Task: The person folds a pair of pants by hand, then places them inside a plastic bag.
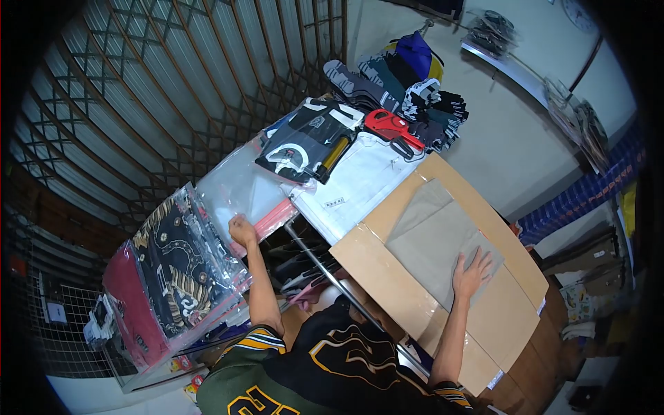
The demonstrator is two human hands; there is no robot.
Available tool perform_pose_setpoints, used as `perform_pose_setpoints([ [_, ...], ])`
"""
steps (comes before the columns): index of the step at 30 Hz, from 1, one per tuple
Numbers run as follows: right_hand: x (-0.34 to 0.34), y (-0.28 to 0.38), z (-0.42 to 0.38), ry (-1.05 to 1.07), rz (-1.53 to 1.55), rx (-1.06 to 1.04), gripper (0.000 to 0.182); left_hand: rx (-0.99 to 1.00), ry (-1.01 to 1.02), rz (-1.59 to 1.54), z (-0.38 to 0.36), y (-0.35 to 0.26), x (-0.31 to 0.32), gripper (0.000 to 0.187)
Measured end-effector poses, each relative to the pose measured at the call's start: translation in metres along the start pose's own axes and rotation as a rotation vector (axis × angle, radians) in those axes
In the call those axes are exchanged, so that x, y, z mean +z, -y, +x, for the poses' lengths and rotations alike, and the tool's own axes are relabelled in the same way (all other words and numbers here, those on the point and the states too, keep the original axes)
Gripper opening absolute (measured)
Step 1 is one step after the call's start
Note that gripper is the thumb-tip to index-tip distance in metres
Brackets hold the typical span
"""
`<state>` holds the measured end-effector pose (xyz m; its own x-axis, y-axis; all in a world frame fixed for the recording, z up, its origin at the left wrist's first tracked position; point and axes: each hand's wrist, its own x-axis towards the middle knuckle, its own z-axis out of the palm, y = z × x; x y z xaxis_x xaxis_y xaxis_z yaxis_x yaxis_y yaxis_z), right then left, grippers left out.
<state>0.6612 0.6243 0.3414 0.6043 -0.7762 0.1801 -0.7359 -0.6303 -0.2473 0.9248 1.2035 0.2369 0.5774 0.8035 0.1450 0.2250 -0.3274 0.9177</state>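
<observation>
My right hand (472, 274) lies flat with spread fingers on a folded grey-beige cloth (432, 238). That cloth rests on an opened-out cardboard sheet (363, 252). On the left, my left hand (242, 229) has its fingers curled together at a stack of clear plastic bags (238, 183), close to a pink-red edge strip (275, 216). Whether its fingers pinch a bag is too small to tell. Left of this hand lie packed black patterned garments (176, 259) and a dark red packed one (128, 304).
Behind the cardboard are a white packed garment (360, 183), a black package (308, 142), a red tool (393, 128) and piled socks (422, 97). A metal rail (332, 266) runs before me. A folding metal gate (173, 83) stands at the back left.
</observation>
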Motion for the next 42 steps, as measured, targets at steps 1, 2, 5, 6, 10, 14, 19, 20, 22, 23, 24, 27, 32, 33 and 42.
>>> perform_pose_setpoints([
  [1,0.0,0.0,0.0,-0.006,0.006,-0.004,0.071,-0.02,-0.007,-0.249,0.01,0.018,0.012,0.018],
  [2,0.0,0.0,-0.001,-0.012,0.013,-0.008,0.07,-0.041,-0.013,-0.498,0.014,0.027,0.019,0.016],
  [5,-0.001,0.0,-0.002,-0.028,0.041,-0.016,0.069,0.059,0.099,-0.473,-0.001,-0.013,0.009,0.015],
  [6,-0.002,-0.001,-0.002,-0.031,0.04,-0.009,0.069,0.06,0.106,-0.476,-0.007,-0.027,0.008,0.015],
  [10,0.001,-0.002,-0.002,-0.058,0.077,-0.029,0.068,0.199,0.3,-0.539,-0.043,-0.086,0.006,0.015],
  [14,-0.001,-0.011,-0.002,-0.04,0.19,-0.057,0.067,0.287,0.598,-0.516,-0.114,-0.15,0.0,0.015],
  [19,-0.017,-0.042,-0.006,0.009,0.473,-0.161,0.064,0.336,0.934,-0.353,-0.241,-0.205,-0.008,0.017],
  [20,-0.016,-0.055,-0.004,-0.002,0.644,-0.235,0.062,0.344,0.963,-0.362,-0.268,-0.212,-0.01,0.017],
  [22,-0.047,-0.07,-0.011,0.056,0.76,-0.168,0.062,0.304,1.165,-0.339,-0.324,-0.22,-0.012,0.017],
  [23,-0.059,-0.079,-0.014,0.131,0.887,-0.128,0.063,0.314,1.198,-0.345,-0.352,-0.221,-0.011,0.017],
  [24,-0.061,-0.09,-0.017,0.106,0.881,-0.1,0.063,0.31,1.277,-0.362,-0.38,-0.22,-0.01,0.017],
  [27,-0.064,-0.129,-0.022,0.202,1.14,-0.005,0.067,0.312,1.465,-0.356,-0.458,-0.227,-0.018,0.017],
  [32,-0.101,-0.18,-0.028,0.161,1.175,0.024,0.081,0.374,1.764,-0.219,-0.56,-0.228,-0.033,0.019],
  [33,-0.103,-0.192,-0.029,0.148,1.176,0.048,0.081,0.355,1.8,-0.172,-0.577,-0.232,-0.041,0.02],
  [42,-0.101,-0.303,-0.053,-0.017,1.108,0.169,0.045,0.512,1.99,-0.102,-0.672,-0.231,-0.068,0.02],
])
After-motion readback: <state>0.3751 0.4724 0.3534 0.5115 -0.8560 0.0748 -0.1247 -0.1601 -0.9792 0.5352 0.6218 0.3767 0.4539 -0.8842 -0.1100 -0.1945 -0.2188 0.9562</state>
